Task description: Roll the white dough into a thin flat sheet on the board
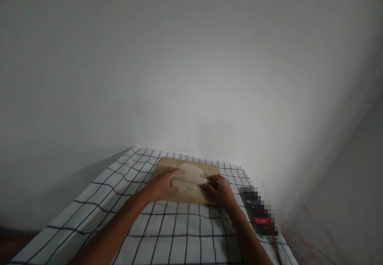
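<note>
Pale dough [185, 184], flattened into a sheet with an uneven edge, lies on the middle of the wooden board [191, 198]; across it rests what looks like a rolling pin [194, 178], its long axis running from the board's left side toward its right, the right end sitting slightly nearer the person; the left hand [164, 183] comes over the board's near left part, half open, fingers reaching forward at the pin's left end and thumb apart on the near side, though I cannot tell whether the palm closes on it; the right hand [220, 189], at the board's right edge, is curled around the pin's dark right end; so the pin lies between the two hands, neither clearly nearer, with the dough under its middle; beneath the board spreads a checked tablecloth [167, 225]; a phone [259, 211], partly pixelated, lies to the board's right, apart from it.
</note>
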A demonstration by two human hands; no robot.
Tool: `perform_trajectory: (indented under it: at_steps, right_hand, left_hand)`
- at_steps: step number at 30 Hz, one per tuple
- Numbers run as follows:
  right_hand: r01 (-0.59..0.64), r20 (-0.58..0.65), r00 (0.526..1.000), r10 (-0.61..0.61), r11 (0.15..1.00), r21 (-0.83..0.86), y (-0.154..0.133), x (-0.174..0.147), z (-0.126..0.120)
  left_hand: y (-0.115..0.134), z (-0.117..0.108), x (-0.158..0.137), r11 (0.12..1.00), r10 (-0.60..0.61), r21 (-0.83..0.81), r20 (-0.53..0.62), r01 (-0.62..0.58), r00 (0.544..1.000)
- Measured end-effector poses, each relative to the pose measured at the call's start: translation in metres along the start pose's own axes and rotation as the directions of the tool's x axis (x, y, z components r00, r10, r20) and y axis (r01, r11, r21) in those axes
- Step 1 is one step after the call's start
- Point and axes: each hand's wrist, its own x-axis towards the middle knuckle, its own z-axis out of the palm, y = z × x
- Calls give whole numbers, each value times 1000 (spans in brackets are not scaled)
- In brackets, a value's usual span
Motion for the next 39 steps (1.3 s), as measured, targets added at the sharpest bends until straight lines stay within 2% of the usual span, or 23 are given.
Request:
perform_trajectory:
  at_steps: [7, 12, 17, 19, 26, 34, 39]
  right_hand:
    - [-4, -2, 1000, 4, 1000, 24, -5, -2, -3]
    - [-1, 0, 1000, 1, 1000, 31, -2, -2, -2]
    - [6, 4, 1000, -6, 1000, 26, -2, -2, -2]
    - [2, 1, 1000, -2, 1000, 24, -2, -2, -2]
    - [8, -4, 1000, -8, 999, 32, -2, -2, -3]
    - [-3, 2, 1000, 3, 1000, 17, -2, -2, -2]
    - [3, 2, 1000, -3, 1000, 9, -3, -2, -2]
  left_hand:
    - [-8, 7, 6, 1000, 9, -12, 25, -9, 1000]
    - [1, -2, 1, 999, 1, -42, 41, 1, 999]
    - [6, -13, -6, 973, -83, -205, 125, 108, 989]
    - [4, -13, -7, 963, -118, -228, 115, 142, 986]
    - [-1, -7, -6, 987, -48, -154, 35, 53, 998]
    - [3, -3, -4, 996, -65, -64, 2, 65, 998]
    - [-4, 8, 3, 998, -43, -43, -32, 42, 999]
